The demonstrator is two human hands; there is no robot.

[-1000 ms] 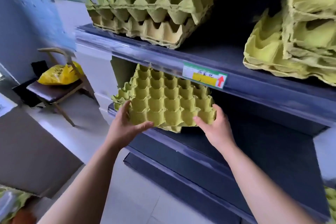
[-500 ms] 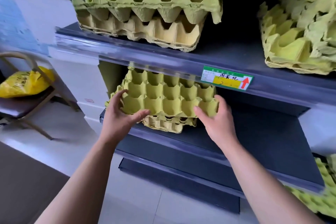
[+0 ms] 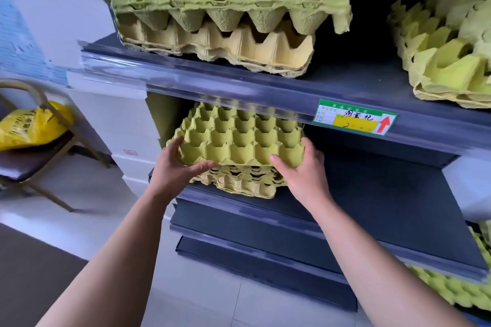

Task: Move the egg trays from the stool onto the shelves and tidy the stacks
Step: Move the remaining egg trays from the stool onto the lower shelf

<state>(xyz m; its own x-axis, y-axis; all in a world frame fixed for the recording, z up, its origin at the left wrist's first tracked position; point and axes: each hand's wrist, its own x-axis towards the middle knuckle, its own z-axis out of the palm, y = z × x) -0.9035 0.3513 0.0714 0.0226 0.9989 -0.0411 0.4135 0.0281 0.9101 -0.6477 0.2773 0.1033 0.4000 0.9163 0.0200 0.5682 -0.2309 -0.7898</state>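
A yellow-green egg tray (image 3: pixel 239 138) lies bumps-up on a short stack of trays (image 3: pixel 244 184) at the left end of the dark middle shelf (image 3: pixel 372 194). My left hand (image 3: pixel 178 170) grips the tray's front left corner, thumb along its front edge. My right hand (image 3: pixel 303 170) grips its front right corner. The back of the tray is hidden under the upper shelf edge.
The upper shelf (image 3: pixel 265 87) carries a tall tray stack (image 3: pixel 225 16) on the left and a messy pile (image 3: pixel 449 42) on the right, with a green price label (image 3: pixel 354 121) on its rail. More trays (image 3: pixel 457 292) lie at the lower right. A chair (image 3: pixel 32 156) with a yellow bag (image 3: pixel 29 125) stands on the left.
Both hands have pushed the top tray deeper onto the middle shelf, over the stack. The camera has moved closer and turned right.
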